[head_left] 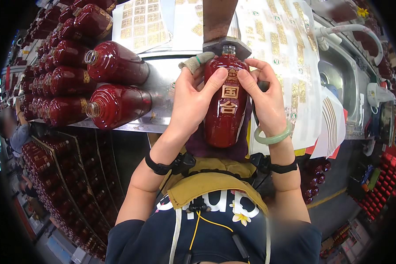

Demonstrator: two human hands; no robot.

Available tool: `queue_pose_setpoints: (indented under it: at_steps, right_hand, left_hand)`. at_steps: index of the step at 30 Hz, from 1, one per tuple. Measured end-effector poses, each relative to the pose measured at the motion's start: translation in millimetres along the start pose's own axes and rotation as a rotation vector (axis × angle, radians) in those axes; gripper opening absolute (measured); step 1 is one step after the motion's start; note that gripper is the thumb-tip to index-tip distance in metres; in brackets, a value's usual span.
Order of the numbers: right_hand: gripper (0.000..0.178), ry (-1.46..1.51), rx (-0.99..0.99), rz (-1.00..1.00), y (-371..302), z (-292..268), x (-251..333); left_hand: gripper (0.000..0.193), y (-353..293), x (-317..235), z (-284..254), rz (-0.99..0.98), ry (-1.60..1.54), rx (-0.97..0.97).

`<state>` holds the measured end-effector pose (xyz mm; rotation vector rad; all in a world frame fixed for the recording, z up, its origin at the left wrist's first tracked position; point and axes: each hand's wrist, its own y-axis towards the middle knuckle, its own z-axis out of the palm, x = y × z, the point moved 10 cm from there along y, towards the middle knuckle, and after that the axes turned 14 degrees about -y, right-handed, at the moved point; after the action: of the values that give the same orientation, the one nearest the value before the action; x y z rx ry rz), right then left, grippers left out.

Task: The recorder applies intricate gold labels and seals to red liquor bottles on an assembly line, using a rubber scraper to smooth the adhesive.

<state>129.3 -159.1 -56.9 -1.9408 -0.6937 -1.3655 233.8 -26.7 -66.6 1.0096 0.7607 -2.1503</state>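
Note:
A glossy dark red glass bottle [220,130] lies in front of me with its clear neck pointing away, against a metal stand [228,42]. Gold lettering and a small gold emblem [233,75] decorate its face. My left hand [191,101] grips the bottle's left side, thumb pressed near the emblem; a grey cloth finger cover [196,62] with a green stripe sits on one of its fingers. From the right side, my right hand [268,99] holds the same bottle, its thumb on the emblem's right edge. The fingers behind the bottle are partly hidden.
Two more red bottles [121,105] lie on the metal table at left, beside stacked rows of bottles [68,79]. Sheets of gold decals [279,39] cover the table at right and at the back [145,22]. A sink [339,75] with a white faucet [354,28] stands far right.

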Motion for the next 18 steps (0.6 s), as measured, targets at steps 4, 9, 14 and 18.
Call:
queue_pose_setpoints:
  at_steps: [4,9,14,18]
  right_hand:
    - [0.043,0.062,0.073,-0.023,6.1,-16.0,9.7]
    - [0.026,-0.188,-0.022,-0.490,4.8,-39.7,76.9]
    - [0.031,-0.796,0.039,-0.985,-18.4,1.1,137.9]
    - [0.040,-0.905,0.097,-1.085,-8.8,19.2,142.9]
  left_hand:
    - [0.064,-4.1,-4.6,7.7,0.009,0.000,0.020]
    - [0.068,-9.7,-12.2,17.4,0.153,0.215,0.039]
    - [0.066,-11.4,-11.8,19.8,0.177,0.197,0.037]
    - [0.063,-11.8,-12.0,20.6,0.198,0.213,0.020]
